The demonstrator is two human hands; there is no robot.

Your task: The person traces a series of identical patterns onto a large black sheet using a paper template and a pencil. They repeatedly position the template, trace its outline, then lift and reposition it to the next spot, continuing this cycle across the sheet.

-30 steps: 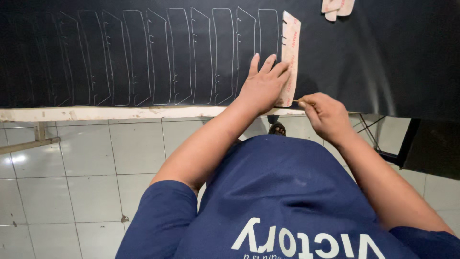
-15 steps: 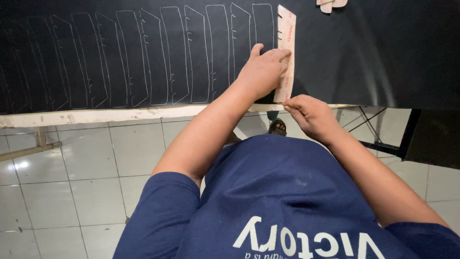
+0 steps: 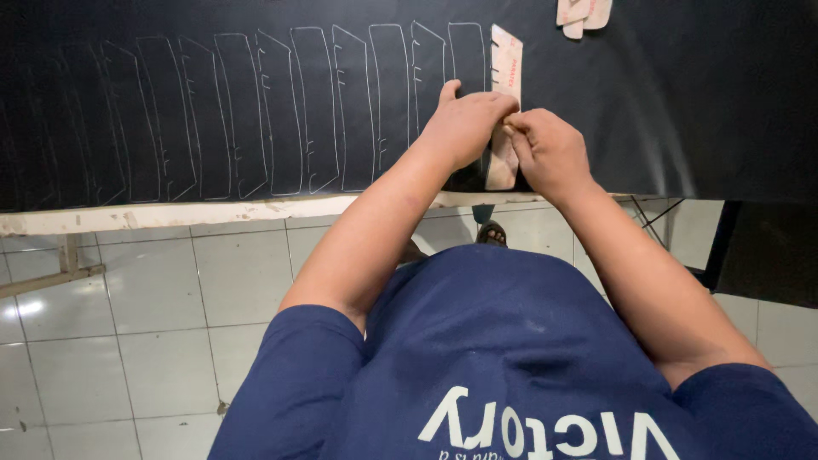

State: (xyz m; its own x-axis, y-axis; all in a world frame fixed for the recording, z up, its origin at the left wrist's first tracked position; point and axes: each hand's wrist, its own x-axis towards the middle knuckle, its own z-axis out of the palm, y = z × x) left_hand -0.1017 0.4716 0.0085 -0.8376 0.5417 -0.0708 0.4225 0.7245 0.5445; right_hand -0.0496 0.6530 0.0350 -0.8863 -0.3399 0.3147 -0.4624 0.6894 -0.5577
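Here, a black sheet (image 3: 213, 51) covers the tabletop, and a pale, worn table edge (image 3: 170, 213) runs along its near side. Below that edge, at the far left, white floor tiles (image 3: 128, 298) show, with a bit of table frame (image 3: 51, 277) crossing them. On the sheet, a row of narrow outlines (image 3: 256, 111) drawn in a light line runs from the left toward the middle, each a tall slanted strip with small notches on one side; those at the far left are faint, those nearer the hands are clear.

The left hand (image 3: 464, 123) lies on the sheet just right of the last outline, fingers curled and pressing down on the left edge of a pale cardboard template (image 3: 505, 72), a long narrow strip that stands upright on the sheet right after the last drawn shape. The hand holds the template flat against the sheet rather than lifting it. The right hand (image 3: 550, 149) is just beside it, touching the left fingertips, its fingers pinched together at the template's middle; whether it grips a marking tool I cannot tell, since the fingers hide it. The lower part of the template shows between the two hands.

Farther right, at the top edge, a few more pale cardboard pieces (image 3: 584, 13) lie stacked on the sheet, well apart from the hands. At the lower right a dark stand (image 3: 720, 247) shows beneath the table. The person's navy shirt (image 3: 511, 341) fills the foreground.
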